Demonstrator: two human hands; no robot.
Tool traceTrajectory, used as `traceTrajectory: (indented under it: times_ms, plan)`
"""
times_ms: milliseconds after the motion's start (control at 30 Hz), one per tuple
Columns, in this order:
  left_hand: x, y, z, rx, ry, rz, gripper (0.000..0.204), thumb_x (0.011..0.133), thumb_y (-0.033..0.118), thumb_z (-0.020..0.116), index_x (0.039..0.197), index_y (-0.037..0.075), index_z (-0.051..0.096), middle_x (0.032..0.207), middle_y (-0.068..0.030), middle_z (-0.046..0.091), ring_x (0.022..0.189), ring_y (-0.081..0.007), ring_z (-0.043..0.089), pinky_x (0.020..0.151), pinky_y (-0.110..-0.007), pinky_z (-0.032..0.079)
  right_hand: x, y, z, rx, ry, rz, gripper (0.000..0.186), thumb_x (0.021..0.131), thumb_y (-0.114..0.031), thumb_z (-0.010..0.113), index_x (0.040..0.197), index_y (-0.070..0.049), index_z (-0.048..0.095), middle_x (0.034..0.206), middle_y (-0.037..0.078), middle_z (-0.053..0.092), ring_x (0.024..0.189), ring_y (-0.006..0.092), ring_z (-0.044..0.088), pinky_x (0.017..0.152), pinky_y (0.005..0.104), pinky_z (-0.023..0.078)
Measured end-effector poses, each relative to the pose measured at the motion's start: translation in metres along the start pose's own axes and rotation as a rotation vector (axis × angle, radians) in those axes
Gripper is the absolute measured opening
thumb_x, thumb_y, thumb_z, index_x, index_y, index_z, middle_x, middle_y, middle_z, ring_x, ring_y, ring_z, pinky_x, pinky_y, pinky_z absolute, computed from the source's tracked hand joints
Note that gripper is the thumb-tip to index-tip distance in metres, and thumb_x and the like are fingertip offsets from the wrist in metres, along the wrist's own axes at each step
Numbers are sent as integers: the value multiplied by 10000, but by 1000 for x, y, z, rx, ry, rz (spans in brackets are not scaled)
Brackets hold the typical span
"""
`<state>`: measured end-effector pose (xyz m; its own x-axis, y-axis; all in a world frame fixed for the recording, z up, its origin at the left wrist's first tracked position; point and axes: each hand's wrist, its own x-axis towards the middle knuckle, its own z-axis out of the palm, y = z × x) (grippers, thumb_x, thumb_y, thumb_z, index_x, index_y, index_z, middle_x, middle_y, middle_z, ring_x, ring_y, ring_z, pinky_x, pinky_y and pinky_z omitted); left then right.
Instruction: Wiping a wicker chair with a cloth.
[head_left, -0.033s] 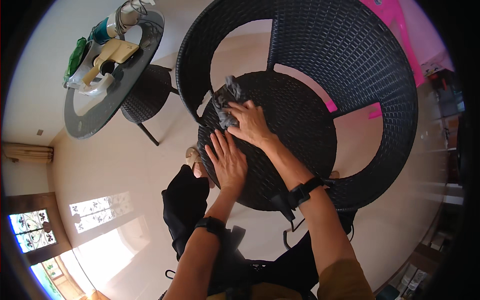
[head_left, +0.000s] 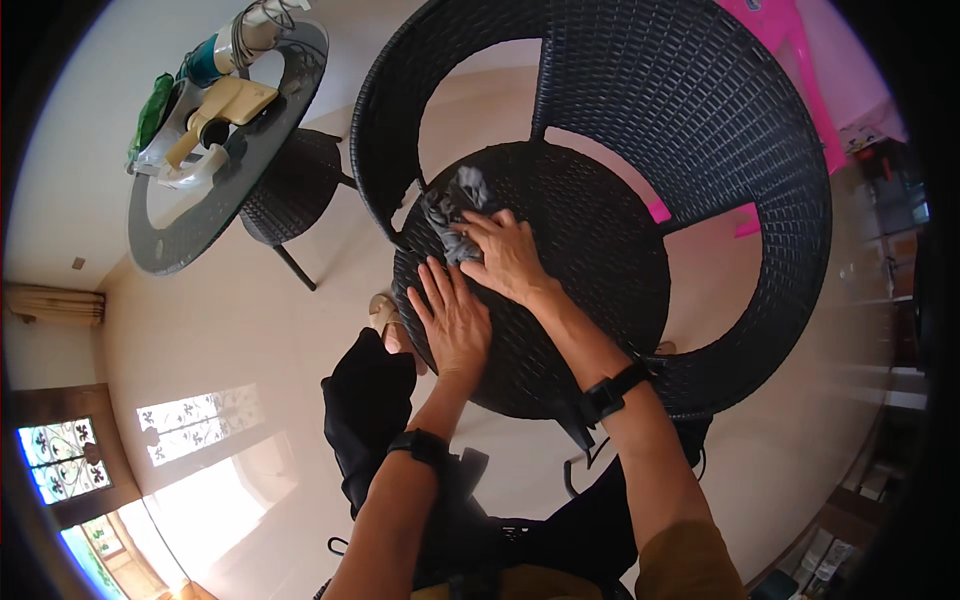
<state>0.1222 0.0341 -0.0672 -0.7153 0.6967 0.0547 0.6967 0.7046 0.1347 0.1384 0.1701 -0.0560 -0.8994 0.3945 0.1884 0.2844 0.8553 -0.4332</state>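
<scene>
A black woven wicker chair with a round seat and a curved back stands before me. My left hand lies flat on the left part of the seat, fingers stretched out, holding nothing. Beyond its fingertips, a crumpled grey cloth rests on the seat near its left edge. My right hand presses on the cloth's right side with bent fingers, its fingertips partly sunk in the folds.
On the left, a glass-topped round table carries a beige handled tool, a green packet and a corded appliance. Behind the wicker chair is a pink plastic chair. My sandalled foot is left of the seat.
The cloth's far end has shifted slightly to the right and bunched up. My right hand has moved a little, still on the cloth; my left hand stays flat on the seat.
</scene>
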Motion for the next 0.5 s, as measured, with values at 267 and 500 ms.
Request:
traceTrajectory:
  times_ms: [267,500]
  plan:
    - [1,0,2,20,84,25,594,897,240,427,1415,-23,299,1500,-226,214,1416,-343,152,1131,-533,77,-138,64,-58,-430,380,758,565,698,-245,704,1234,-176,540,1293,22,520,1079,303,482,823,493,421]
    - [0,0,4,11,53,28,592,911,243,406,1423,-26,279,1500,-236,198,1419,-352,127,1133,-534,69,-169,69,-63,-193,336,800,591,763,-288,648,1299,-93,489,1363,203,440,1234,458,397,949,596,357]
